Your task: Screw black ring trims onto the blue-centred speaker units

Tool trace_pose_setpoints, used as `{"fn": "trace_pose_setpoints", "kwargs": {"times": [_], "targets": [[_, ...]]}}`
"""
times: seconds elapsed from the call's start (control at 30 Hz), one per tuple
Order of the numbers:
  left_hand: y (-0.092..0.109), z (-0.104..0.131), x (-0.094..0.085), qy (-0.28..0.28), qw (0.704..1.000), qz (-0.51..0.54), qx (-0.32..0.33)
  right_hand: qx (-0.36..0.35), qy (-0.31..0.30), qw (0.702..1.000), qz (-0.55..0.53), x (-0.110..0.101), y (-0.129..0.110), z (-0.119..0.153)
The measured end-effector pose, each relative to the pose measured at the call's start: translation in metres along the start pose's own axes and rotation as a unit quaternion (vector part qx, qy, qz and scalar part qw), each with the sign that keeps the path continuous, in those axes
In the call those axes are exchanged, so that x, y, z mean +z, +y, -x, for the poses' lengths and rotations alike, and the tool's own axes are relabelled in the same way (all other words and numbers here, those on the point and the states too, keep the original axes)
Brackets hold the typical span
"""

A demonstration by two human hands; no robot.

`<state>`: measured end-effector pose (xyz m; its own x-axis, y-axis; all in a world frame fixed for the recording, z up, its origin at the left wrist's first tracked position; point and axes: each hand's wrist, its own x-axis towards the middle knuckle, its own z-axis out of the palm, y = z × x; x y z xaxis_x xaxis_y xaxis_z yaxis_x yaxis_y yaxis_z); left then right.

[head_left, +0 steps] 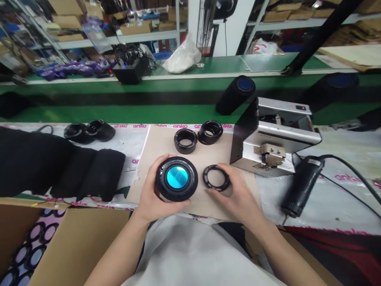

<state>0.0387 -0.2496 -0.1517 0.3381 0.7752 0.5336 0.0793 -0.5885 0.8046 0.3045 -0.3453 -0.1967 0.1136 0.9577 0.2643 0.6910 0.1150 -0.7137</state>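
Note:
My left hand point(151, 194) is wrapped round a black speaker end point(192, 180), a round body with a shiny blue disc facing up in its middle. In my right hand point(236, 190), thumb and fingers grip a thin black ring point(207, 183) with notches on its rim. A small gap separates the ring from the round body. Just behind them on the brown sheet point(154, 145) lie a thick black ring point(186, 149) and a stack of black rings point(210, 137). The lower side of the round body is hidden.
At right stands a metal screw feeder point(282, 137), with a black electric screwdriver point(302, 186) and its cord beside it. Black cloth-covered cylinders point(102, 174) and more black rings point(99, 130) are at left. An open carton point(80, 242) holds round parts. A dark cylinder point(235, 95) stands behind.

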Motion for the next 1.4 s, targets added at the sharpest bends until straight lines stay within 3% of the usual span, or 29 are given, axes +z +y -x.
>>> {"fn": "trace_pose_setpoints", "kwargs": {"times": [0.1, 0.2, 0.33, 0.47, 0.57, 0.73, 0.9, 1.07, 1.2, 1.4], "targets": [[-0.007, -0.011, 0.005, -0.063, 0.996, 0.043, 0.034, -0.002, 0.051, 0.987, -0.152, -0.019, -0.021, -0.008], [-0.014, -0.023, 0.007, -0.141, 0.987, 0.040, 0.068, -0.102, 0.027, 0.942, -0.319, -0.040, -0.051, -0.027], [-0.015, -0.033, 0.003, -0.167, 0.982, 0.058, 0.068, -0.194, -0.088, 0.937, -0.275, -0.057, -0.075, -0.052], [-0.017, -0.035, -0.005, -0.149, 0.982, 0.083, 0.079, -0.187, -0.108, 0.946, -0.242, -0.061, -0.078, -0.065], [-0.025, -0.040, -0.012, -0.153, 0.982, 0.079, 0.081, -0.153, -0.099, 0.942, -0.283, -0.056, -0.074, -0.067], [-0.032, -0.041, -0.016, -0.180, 0.977, 0.091, 0.066, -0.088, -0.066, 0.890, -0.442, -0.024, -0.065, -0.061], [-0.012, -0.011, -0.002, -0.107, 0.991, 0.074, 0.012, -0.032, -0.006, 0.895, -0.445, 0.003, -0.071, -0.044], [0.003, -0.005, 0.012, -0.059, 0.995, 0.079, 0.005, -0.055, -0.003, 0.866, -0.497, 0.005, -0.079, -0.033], [-0.006, -0.021, 0.006, -0.077, 0.993, 0.059, 0.063, -0.080, -0.012, 0.893, -0.444, -0.014, -0.076, -0.040], [-0.018, -0.041, 0.000, -0.156, 0.982, 0.099, 0.037, -0.166, -0.130, 0.943, -0.257, -0.048, -0.085, -0.068]]}}
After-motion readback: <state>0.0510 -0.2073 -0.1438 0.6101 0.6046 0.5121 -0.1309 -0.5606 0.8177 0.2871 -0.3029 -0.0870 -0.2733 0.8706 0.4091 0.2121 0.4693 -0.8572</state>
